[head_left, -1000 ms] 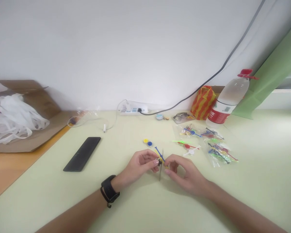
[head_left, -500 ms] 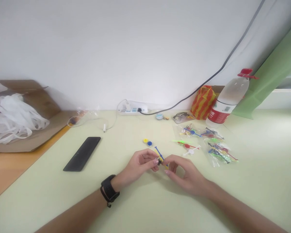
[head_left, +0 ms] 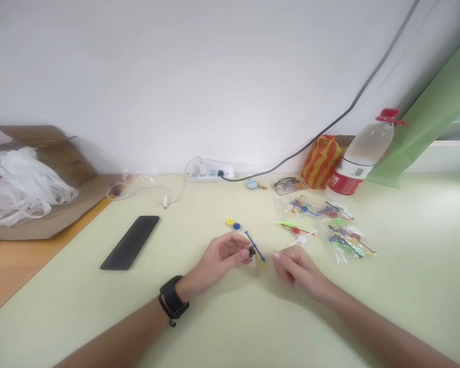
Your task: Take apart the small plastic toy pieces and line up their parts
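Observation:
My left hand [head_left: 224,259] pinches a small black round piece [head_left: 252,251] between thumb and fingers. Against it stand a thin blue plastic arrow [head_left: 256,248] and a yellow one [head_left: 260,260], partly overlapping. To the right, apart from the arrows, my right hand [head_left: 299,268] is closed, thumb against the curled fingers; whatever it may hold is hidden. Beyond my left hand, a yellow disc [head_left: 230,222] and a blue disc [head_left: 236,226] lie on the table. A red arrow spinner [head_left: 296,231] and a white arrow spinner [head_left: 302,238] rest beyond my right hand.
Clear bags of coloured arrow spinners [head_left: 348,240] lie at right, near a large water bottle [head_left: 350,174] and a striped bag [head_left: 320,161]. A black flat pad [head_left: 130,243] lies left. A power strip [head_left: 210,173] sits by the wall; a cardboard box [head_left: 72,204] holds white straps.
My right hand has let go of the arrows and drawn back to the right, its fingers curling closed. My left hand stays nearly in place, with the blue and yellow arrows now more exposed.

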A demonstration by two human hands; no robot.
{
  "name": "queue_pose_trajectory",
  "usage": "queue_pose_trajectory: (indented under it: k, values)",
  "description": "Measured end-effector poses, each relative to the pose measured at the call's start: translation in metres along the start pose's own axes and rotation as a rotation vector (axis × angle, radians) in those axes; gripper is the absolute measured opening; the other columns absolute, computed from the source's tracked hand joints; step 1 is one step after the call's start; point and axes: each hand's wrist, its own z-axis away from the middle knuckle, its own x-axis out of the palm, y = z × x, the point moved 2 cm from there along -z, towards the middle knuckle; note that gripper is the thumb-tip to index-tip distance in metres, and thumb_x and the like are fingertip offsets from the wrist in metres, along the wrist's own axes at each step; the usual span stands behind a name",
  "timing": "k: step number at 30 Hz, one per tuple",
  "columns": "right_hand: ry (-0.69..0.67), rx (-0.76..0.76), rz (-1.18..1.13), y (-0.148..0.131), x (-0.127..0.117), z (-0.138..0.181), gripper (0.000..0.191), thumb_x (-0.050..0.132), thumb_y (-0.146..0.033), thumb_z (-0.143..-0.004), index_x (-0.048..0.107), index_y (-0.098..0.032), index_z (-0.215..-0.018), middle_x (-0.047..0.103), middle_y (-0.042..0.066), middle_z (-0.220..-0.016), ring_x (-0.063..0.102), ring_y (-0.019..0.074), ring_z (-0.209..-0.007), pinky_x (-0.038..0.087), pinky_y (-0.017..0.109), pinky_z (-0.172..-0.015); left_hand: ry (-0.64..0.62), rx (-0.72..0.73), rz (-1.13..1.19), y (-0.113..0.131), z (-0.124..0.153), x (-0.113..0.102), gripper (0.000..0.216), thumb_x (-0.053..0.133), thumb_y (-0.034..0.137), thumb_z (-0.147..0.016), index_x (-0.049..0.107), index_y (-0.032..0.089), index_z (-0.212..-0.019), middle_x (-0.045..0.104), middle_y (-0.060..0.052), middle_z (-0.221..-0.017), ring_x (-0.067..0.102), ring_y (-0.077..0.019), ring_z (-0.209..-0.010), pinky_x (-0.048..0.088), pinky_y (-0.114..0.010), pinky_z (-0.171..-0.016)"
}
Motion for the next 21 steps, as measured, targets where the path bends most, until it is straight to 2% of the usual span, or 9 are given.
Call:
queue_pose_trajectory:
  k: [1, 3, 7, 12, 16, 21]
  values:
    - [-0.012, -0.002, -0.01, -0.0002, -0.0009, -0.0005, 0.063, 0.047, -0.053, -0.105, 0.044, -0.019, -0.051, 0.04, -0.002, -0.053, 0.035, 0.0116, -0.052, 0.03, 0.03, -0.055, 0.001, 0.001, -0.001, -0.0009, -0.0002, -0.0003, 0.024, 0.076, 0.032, -0.091, 0.068, 0.016, -0.107, 0.072, -0.006, -0.097, 0.07, -0.0167, -0.085, 0.055, -0.031, -0.084]
    - [0.013, 0.0, -0.035, -0.0012, -0.0021, -0.0013, 0.061, 0.049, -0.055, -0.103, 0.043, -0.019, -0.054, 0.038, -0.003, -0.054, 0.033, 0.0114, -0.053, 0.027, 0.029, -0.054, 0.001, 0.002, 0.0, -0.0018, -0.0004, -0.0008, 0.024, 0.076, 0.032, -0.091, 0.068, 0.016, -0.106, 0.072, -0.006, -0.096, 0.07, -0.0165, -0.085, 0.055, -0.03, -0.083]
    - [0.033, 0.043, -0.062, -0.0044, 0.0007, -0.0018, 0.044, 0.059, -0.053, -0.099, 0.054, -0.019, -0.071, 0.05, -0.002, -0.065, 0.042, 0.012, -0.059, 0.032, 0.027, -0.056, 0.001, -0.005, -0.014, -0.0011, -0.0003, -0.001, 0.023, 0.076, 0.032, -0.091, 0.068, 0.016, -0.106, 0.072, -0.005, -0.095, 0.069, -0.0163, -0.085, 0.055, -0.031, -0.084]
    - [0.043, 0.039, -0.052, -0.0054, 0.0039, -0.0005, 0.029, 0.064, -0.047, -0.098, 0.06, -0.02, -0.087, 0.058, 0.001, -0.081, 0.051, 0.0144, -0.072, 0.041, 0.028, -0.063, -0.01, -0.007, -0.013, 0.0003, 0.0, 0.0004, 0.023, 0.076, 0.032, -0.091, 0.068, 0.017, -0.106, 0.071, -0.005, -0.097, 0.07, -0.0168, -0.086, 0.056, -0.031, -0.084]
    - [0.066, 0.021, -0.05, -0.0033, 0.0031, 0.0005, 0.024, 0.064, -0.044, -0.099, 0.062, -0.021, -0.093, 0.06, 0.001, -0.086, 0.055, 0.0155, -0.075, 0.044, 0.028, -0.065, -0.008, -0.013, -0.006, 0.0002, 0.0004, 0.0006, 0.024, 0.077, 0.032, -0.09, 0.069, 0.016, -0.106, 0.071, -0.006, -0.098, 0.071, -0.0182, -0.088, 0.057, -0.033, -0.086]
    - [0.125, -0.013, -0.024, -0.0057, 0.0, -0.0002, 0.021, 0.063, -0.042, -0.099, 0.062, -0.021, -0.093, 0.061, 0.001, -0.081, 0.056, 0.0148, -0.071, 0.044, 0.028, -0.064, 0.0, -0.013, 0.009, 0.0013, 0.0006, -0.0001, 0.024, 0.077, 0.032, -0.09, 0.07, 0.017, -0.108, 0.071, -0.008, -0.105, 0.071, -0.0216, -0.097, 0.057, -0.037, -0.092]
